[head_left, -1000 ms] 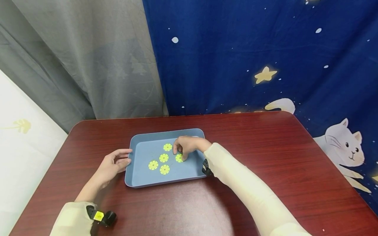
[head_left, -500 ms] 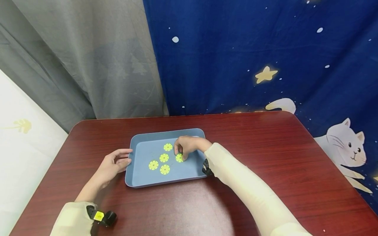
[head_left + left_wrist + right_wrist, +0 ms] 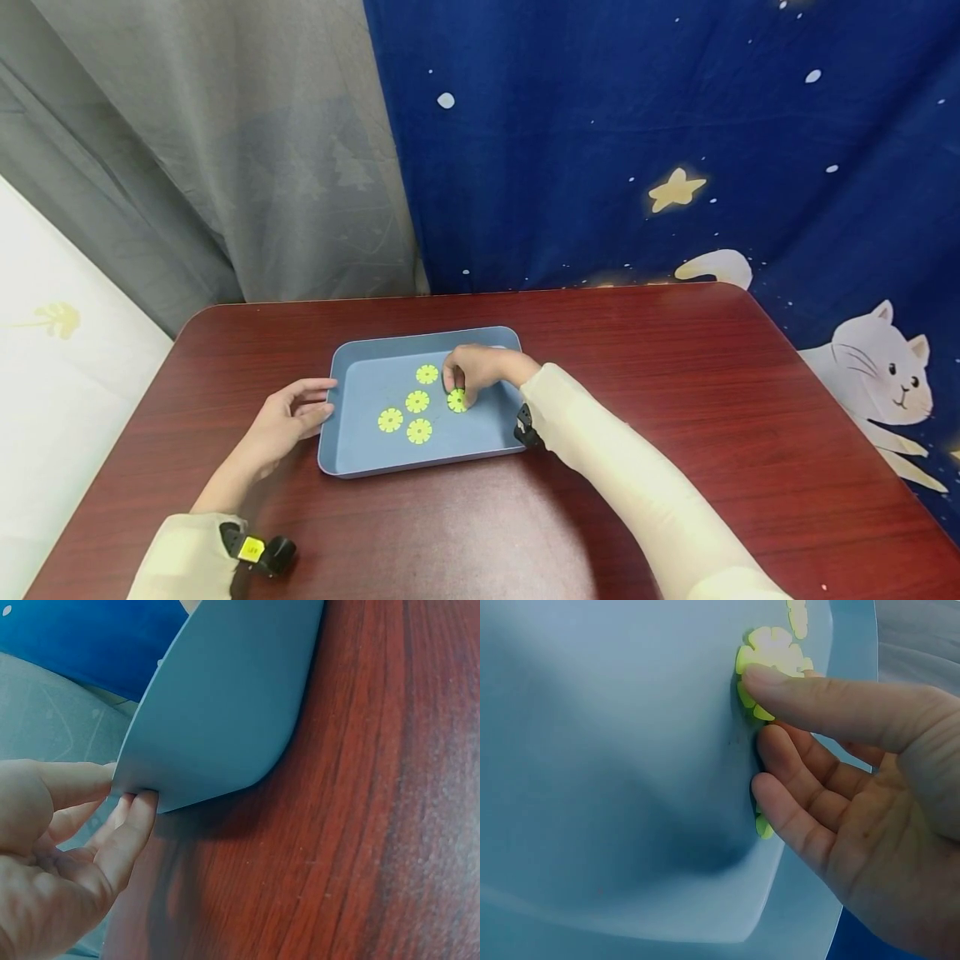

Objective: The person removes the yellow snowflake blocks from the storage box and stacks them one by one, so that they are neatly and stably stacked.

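A shallow blue-grey tray (image 3: 480, 446) holds several flat yellow-green notched plastic discs. My right hand (image 3: 474, 367) is low over the right half of the tray, pinching one notched disc (image 3: 455, 402). In the right wrist view the thumb lies over the face of that disc (image 3: 769, 651), with the other fingers curled beneath. The left hand (image 3: 288, 417) is at the tray's left side. Its fairly straight fingertips touch the wall near the rim, as the left wrist view shows on the tray wall (image 3: 217, 705).
Other discs lie flat left of the right hand: a far one (image 3: 427, 374), a middle one (image 3: 417, 402), a left one (image 3: 390, 419) and a near one (image 3: 419, 431). The tray stands on a dark red wooden table (image 3: 637, 358). Grey and blue curtains (image 3: 570, 150) hang behind it.
The right hand's fingers have closed a little on the disc, which shows more of its face beside the thumb. The left hand and the tray have stayed put.
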### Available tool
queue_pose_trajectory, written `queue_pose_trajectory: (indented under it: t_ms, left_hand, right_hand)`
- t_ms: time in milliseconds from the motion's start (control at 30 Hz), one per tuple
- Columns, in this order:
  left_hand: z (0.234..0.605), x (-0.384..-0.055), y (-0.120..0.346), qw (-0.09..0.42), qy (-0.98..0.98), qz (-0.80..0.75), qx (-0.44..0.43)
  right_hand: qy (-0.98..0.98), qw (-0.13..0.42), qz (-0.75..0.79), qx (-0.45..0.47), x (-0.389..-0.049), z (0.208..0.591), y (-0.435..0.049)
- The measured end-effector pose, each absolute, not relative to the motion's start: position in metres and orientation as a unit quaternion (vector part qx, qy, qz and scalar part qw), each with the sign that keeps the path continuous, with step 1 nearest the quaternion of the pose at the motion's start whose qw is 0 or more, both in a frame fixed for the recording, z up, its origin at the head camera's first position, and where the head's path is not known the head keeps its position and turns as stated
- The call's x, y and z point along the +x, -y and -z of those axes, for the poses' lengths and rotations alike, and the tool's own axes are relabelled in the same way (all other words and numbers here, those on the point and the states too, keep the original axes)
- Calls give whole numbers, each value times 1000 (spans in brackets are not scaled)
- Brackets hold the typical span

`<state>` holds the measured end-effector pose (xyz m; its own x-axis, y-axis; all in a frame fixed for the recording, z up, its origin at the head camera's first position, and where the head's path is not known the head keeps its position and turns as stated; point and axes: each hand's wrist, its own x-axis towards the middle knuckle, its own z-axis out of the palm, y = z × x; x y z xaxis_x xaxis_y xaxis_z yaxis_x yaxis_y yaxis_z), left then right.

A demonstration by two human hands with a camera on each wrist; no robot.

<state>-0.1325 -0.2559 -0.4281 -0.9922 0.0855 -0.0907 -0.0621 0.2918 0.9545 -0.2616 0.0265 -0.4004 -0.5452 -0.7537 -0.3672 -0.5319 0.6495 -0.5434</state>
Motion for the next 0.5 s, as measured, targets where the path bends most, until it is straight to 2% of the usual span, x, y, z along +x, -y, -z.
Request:
queue_pose_trajectory:
  t_ms: [500]
  left_hand:
    - [427,-133,256,65,-802,-593,7]
  right_hand:
    - [-847,301,221,-378,-263,399,-28]
